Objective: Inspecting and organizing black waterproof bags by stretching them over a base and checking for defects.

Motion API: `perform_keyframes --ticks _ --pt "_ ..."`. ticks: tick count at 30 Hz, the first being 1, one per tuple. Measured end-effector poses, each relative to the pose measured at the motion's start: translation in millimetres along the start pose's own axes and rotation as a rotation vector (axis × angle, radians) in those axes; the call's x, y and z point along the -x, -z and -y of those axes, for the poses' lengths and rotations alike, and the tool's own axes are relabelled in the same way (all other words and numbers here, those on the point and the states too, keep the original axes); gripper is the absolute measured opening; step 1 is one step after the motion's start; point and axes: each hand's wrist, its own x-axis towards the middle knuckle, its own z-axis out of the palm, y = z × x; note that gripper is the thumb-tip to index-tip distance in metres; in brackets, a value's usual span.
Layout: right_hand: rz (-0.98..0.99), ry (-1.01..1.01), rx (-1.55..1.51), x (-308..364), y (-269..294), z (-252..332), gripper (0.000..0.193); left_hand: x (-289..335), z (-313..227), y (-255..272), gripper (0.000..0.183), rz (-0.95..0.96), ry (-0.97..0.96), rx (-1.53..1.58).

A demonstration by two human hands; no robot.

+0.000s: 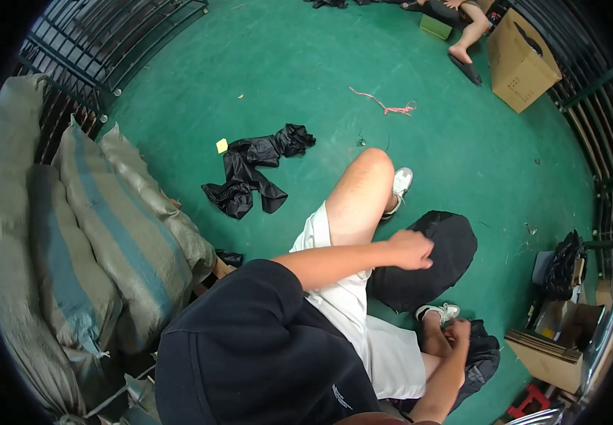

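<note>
My left hand (pixel 411 250) is closed, fingers curled, over a rounded black cloth-like bundle (pixel 428 273) between my legs. Whether it touches the bundle or pinches anything small cannot be seen. My right hand (pixel 457 330) is closed by my right shin, close to a crumpled black plastic bag (pixel 483 358). What its fingers hold, if anything, is hidden. On the green floor ahead of my knee lie crumpled black plastic bags (pixel 244 180) with a small yellow paper (pixel 222 146) beside them.
Stuffed woven sacks (pixel 118 234) line the left. Beyond them stands a dark metal rack (pixel 115 42). A pink string (pixel 391 110) lies ahead. At far right are a cardboard box (pixel 522 64) and another person's leg (pixel 470 35); open cartons (pixel 543 358) stand near right.
</note>
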Motion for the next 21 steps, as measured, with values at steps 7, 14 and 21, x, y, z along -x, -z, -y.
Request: perform_keyframes --ticks 7,14,21 --pt "-0.400 -0.047 0.118 80.8 150.2 -95.6 0.023 13.8 167.0 124.3 0.011 -0.824 -0.014 1.180" --pt "-0.201 0.049 -0.164 105.3 109.3 -165.4 0.027 119.6 471.3 -9.3 0.064 -1.041 1.253 0.658" --pt "-0.269 -0.013 -0.307 121.4 103.9 -122.6 0.019 170.8 500.3 -64.6 0.062 -1.095 1.134 1.076"
